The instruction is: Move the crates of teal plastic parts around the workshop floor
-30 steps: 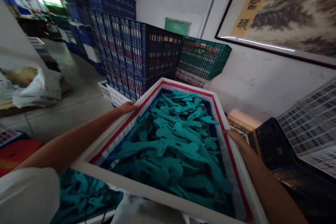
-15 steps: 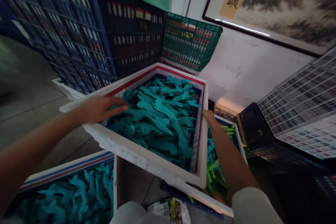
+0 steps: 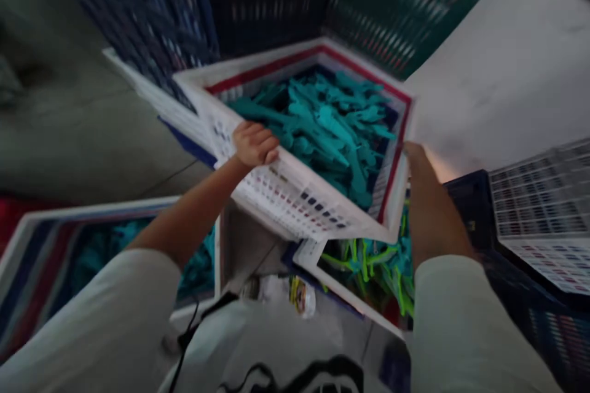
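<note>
Around the white crate (image 3: pixel 295 196) the room is crowded: dark blue stacked crates (image 3: pixel 152 6) rise behind it on the left, a green crate (image 3: pixel 415 6) stands behind it on the right, and a pale wall (image 3: pixel 502 73) fills the upper right. A second white crate (image 3: pixel 41 239) of teal parts lies low on the left, just beside the near corner of the first. Under that corner sits another crate (image 3: pixel 341 295) holding green and teal parts (image 3: pixel 373 264), and a crumpled wrapper (image 3: pixel 299 295) lies on the floor below. Pale lattice crates (image 3: pixel 539 209) stand to the right.

The white crate has a red-striped rim and a perforated side wall, and it is heaped with teal plastic parts (image 3: pixel 322 123). It is tilted, its near wall turned toward the camera, resting over the lower crate.

The left hand (image 3: pixel 253 142) curls its fingers over the crate's left rim, clamped on it. The right hand (image 3: pixel 417 159) lies against the right rim; blur hides the fingers, so whether they grip or only press cannot be told.

Half a second ago the left hand lay flat, reaching over the teal parts, and the crate sat more level; now the hand has closed on the rim and the crate leans further, with the view dropped lower over it.
</note>
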Action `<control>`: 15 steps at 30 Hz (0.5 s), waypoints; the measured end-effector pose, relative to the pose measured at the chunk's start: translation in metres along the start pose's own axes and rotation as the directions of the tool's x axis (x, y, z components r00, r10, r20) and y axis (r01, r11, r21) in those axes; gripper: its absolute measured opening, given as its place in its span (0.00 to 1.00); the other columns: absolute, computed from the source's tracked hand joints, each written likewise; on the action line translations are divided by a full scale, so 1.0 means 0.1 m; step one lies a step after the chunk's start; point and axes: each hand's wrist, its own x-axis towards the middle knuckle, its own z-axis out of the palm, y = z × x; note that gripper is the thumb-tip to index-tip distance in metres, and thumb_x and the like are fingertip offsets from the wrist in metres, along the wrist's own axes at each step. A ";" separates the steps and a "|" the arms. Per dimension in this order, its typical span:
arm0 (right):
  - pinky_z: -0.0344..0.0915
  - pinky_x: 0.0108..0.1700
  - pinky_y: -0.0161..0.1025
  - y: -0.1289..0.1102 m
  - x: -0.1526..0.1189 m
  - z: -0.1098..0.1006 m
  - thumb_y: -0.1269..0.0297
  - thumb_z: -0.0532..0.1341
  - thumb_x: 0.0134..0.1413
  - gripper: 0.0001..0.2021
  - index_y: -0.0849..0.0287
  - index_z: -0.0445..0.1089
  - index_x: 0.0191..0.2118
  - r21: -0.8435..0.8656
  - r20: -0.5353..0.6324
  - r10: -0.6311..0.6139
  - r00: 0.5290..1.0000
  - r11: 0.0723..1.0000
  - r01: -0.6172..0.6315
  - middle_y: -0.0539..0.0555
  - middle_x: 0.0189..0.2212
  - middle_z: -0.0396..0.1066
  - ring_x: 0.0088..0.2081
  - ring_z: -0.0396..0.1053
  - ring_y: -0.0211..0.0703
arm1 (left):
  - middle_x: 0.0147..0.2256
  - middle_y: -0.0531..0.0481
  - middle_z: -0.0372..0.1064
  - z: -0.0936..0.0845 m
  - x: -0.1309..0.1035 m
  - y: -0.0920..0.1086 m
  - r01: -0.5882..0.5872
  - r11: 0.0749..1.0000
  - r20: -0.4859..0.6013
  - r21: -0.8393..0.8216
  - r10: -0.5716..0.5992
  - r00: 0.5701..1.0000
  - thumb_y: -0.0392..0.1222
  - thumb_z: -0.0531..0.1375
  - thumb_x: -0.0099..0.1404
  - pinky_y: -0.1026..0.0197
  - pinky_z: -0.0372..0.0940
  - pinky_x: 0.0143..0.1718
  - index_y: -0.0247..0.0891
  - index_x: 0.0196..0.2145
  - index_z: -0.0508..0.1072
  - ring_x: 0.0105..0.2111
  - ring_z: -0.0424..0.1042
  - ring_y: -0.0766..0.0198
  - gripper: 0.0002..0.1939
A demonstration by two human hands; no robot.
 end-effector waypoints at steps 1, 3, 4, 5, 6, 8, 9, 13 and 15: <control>0.70 0.51 0.40 -0.04 0.02 -0.01 0.63 0.61 0.79 0.27 0.82 0.71 0.71 -0.002 -0.012 0.005 1.000 1.000 -0.005 0.76 0.60 0.78 0.56 0.80 0.47 | 0.47 0.43 0.82 -0.04 0.01 0.03 0.004 1.000 0.001 0.025 -0.004 1.000 0.57 0.62 0.70 0.43 0.64 0.66 0.40 0.34 0.76 0.58 0.78 0.48 0.18; 0.67 0.61 0.44 -0.12 0.04 0.00 0.63 0.59 0.80 0.31 0.87 0.66 0.74 -0.055 -0.101 -0.034 0.994 0.998 0.028 0.85 0.67 0.71 0.69 0.74 0.53 | 0.55 0.47 0.82 -0.11 -0.01 0.05 0.005 1.000 0.010 0.018 -0.005 1.000 0.61 0.54 0.76 0.48 0.65 0.64 0.36 0.31 0.73 0.66 0.74 0.54 0.27; 0.64 0.66 0.46 -0.16 0.02 0.01 0.63 0.59 0.81 0.32 0.90 0.64 0.74 -0.116 -0.155 -0.096 0.983 0.990 0.078 0.89 0.69 0.66 0.73 0.69 0.57 | 0.59 0.48 0.81 -0.14 -0.03 0.06 -0.002 1.000 0.018 -0.007 0.002 1.000 0.63 0.48 0.76 0.52 0.65 0.60 0.34 0.29 0.69 0.68 0.72 0.56 0.31; 0.60 0.70 0.48 -0.18 -0.05 0.02 0.63 0.60 0.80 0.33 0.92 0.63 0.74 -0.178 -0.206 -0.176 0.963 0.974 0.140 0.92 0.71 0.62 0.77 0.64 0.60 | 0.61 0.48 0.80 -0.17 -0.05 0.06 -0.014 0.999 0.023 -0.040 0.014 1.000 0.65 0.44 0.76 0.56 0.65 0.55 0.33 0.26 0.65 0.70 0.70 0.57 0.34; 0.56 0.73 0.50 -0.18 -0.15 0.02 0.63 0.62 0.79 0.34 0.93 0.63 0.73 -0.234 -0.240 -0.261 0.935 0.950 0.205 0.93 0.72 0.60 0.78 0.62 0.62 | 0.62 0.47 0.79 -0.21 -0.08 0.07 -0.033 0.997 0.024 -0.070 0.035 0.999 0.66 0.39 0.74 0.59 0.63 0.51 0.33 0.24 0.60 0.70 0.69 0.58 0.35; 0.55 0.74 0.49 -0.11 -0.51 -0.02 0.62 0.61 0.80 0.30 0.87 0.67 0.72 -0.273 -0.203 -0.401 0.893 0.899 0.341 0.89 0.73 0.61 0.78 0.62 0.58 | 0.61 0.44 0.79 -0.31 -0.12 0.08 -0.096 0.992 0.008 -0.078 0.097 0.995 0.66 0.33 0.70 0.61 0.58 0.45 0.33 0.22 0.56 0.70 0.70 0.56 0.36; 0.57 0.73 0.47 -0.02 -0.76 -0.05 0.61 0.59 0.82 0.28 0.83 0.69 0.71 -0.250 -0.139 -0.456 0.879 0.875 0.415 0.84 0.72 0.65 0.76 0.65 0.54 | 0.60 0.42 0.79 -0.36 -0.14 0.08 -0.141 0.989 -0.001 -0.050 0.142 0.990 0.64 0.29 0.68 0.61 0.54 0.43 0.32 0.23 0.58 0.69 0.71 0.55 0.37; 0.67 0.66 0.41 0.56 -1.85 -0.12 0.55 0.52 0.87 0.25 0.68 0.79 0.66 -0.121 0.248 -0.633 0.733 0.731 0.672 0.66 0.60 0.81 0.62 0.77 0.47 | 0.55 0.41 0.79 -0.55 -0.15 0.01 -0.348 0.926 0.044 0.145 0.345 0.938 0.50 0.20 0.59 0.51 0.43 0.44 0.16 0.44 0.74 0.65 0.74 0.49 0.51; 0.68 0.68 0.47 0.81 -2.24 -0.05 0.49 0.58 0.83 0.24 0.64 0.82 0.59 -0.228 0.294 -0.674 0.678 0.639 0.734 0.62 0.49 0.84 0.55 0.80 0.53 | 0.54 0.41 0.77 -0.63 -0.09 -0.08 -0.405 0.896 0.056 0.184 0.401 0.914 0.47 0.19 0.54 0.46 0.41 0.42 0.13 0.54 0.75 0.65 0.73 0.40 0.57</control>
